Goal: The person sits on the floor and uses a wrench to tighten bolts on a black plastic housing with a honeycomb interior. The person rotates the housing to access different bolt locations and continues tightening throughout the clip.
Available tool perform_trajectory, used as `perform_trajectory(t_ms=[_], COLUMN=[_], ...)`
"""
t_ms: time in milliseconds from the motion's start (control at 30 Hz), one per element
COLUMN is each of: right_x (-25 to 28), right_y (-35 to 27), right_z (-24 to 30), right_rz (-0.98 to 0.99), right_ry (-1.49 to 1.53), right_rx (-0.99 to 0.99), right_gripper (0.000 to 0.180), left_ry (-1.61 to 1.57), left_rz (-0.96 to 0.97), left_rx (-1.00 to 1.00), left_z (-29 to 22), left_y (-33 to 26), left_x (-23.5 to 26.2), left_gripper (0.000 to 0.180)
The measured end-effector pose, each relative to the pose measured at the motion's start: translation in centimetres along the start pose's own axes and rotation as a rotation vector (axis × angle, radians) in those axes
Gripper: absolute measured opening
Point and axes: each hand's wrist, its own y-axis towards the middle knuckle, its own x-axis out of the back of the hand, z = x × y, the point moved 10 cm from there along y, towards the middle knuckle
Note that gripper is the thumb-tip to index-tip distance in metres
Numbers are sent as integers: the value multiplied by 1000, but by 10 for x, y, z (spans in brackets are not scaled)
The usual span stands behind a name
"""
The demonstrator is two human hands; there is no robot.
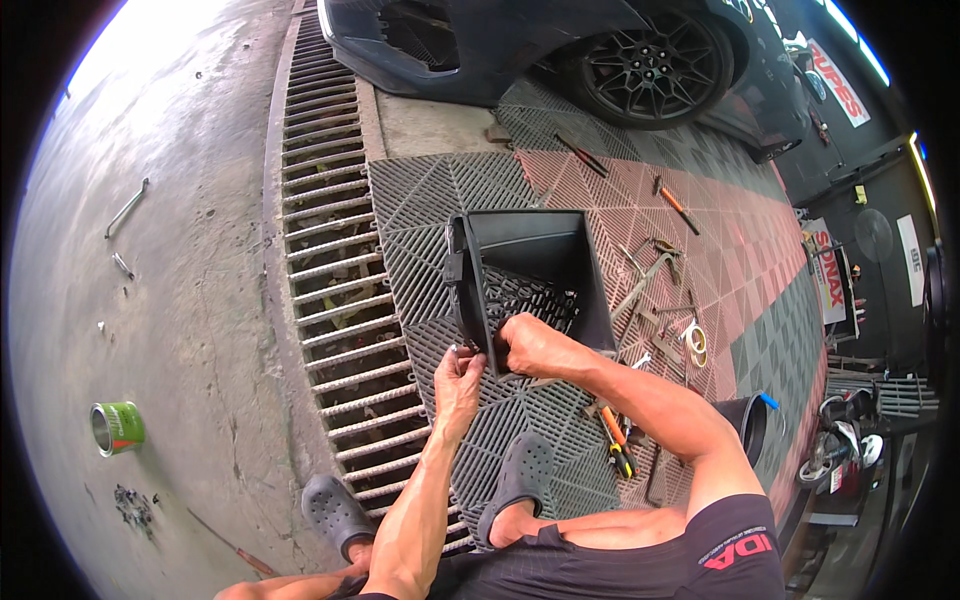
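Note:
A black plastic duct-like housing (pixel 600 270) with a honeycomb mesh grille (pixel 530 292) inside sits on the floor tiles before me. My left hand (pixel 460 384) is at its near left corner, with thumb and fingers closed together at the outer edge. What they pinch, if anything, is too small to make out. Reaching over the near wall, my right hand (pixel 535 347) is curled inside the housing by the same corner. Its fingertips are hidden, so whatever it grips cannot be seen.
Right of the housing lie screwdrivers (pixel 617 447), a roll of tape (pixel 695 343) and a hammer (pixel 667 250). A slotted drain grate (pixel 335 250) runs along the left; beyond it stands a green can (pixel 118 428). A dark car (pixel 500 40) is at the far side.

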Motion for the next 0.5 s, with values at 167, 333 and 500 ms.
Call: perform_trajectory(t_ms=[167,333,500], right_x=[-3,-12,-20], right_y=[3,2,7], right_z=[0,10,-15], right_rz=[26,-1,-42], right_ry=[-59,-142,-118], right_rx=[19,93,147], right_gripper=[17,17,15], left_ry=[6,-10,102], left_rz=[-20,-40,-88], left_rx=[21,16,-38], left_z=[1,4,11], left_y=[-3,3,9], left_x=[1,10,12], left_gripper=[17,16,24])
